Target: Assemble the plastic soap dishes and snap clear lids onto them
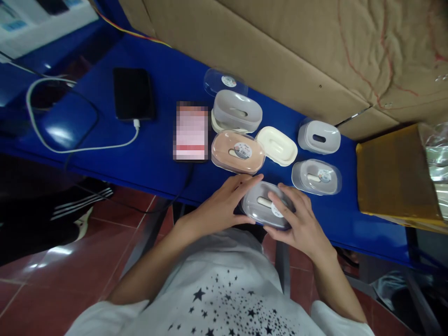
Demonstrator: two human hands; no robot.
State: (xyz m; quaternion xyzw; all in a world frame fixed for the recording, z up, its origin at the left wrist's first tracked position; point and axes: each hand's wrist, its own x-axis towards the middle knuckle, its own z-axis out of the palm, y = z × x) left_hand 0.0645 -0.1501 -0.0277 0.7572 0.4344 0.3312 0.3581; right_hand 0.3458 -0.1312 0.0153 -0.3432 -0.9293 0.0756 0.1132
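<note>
At the table's near edge, my left hand [231, 198] and my right hand [297, 212] are closed round the two sides of a grey oval soap box [261, 214] with a clear lid. A round white label on that lid lies partly under my right fingers. Just beyond sits a peach soap box [224, 149] with a clear lid and label. Behind it, a grey oval box body [236, 102] rests on a cream piece, near a loose clear lid [213, 81]. A cream oval tray [278, 145] lies to the right of the peach box.
On the right stand a grey box body [324, 137] and another lidded grey soap box [317, 177]. A brown taped carton [395, 172] bounds that end of the blue table [168, 182]. Left are a blurred-out pink item [191, 133] and a black device [133, 93] with a white cable [94, 150].
</note>
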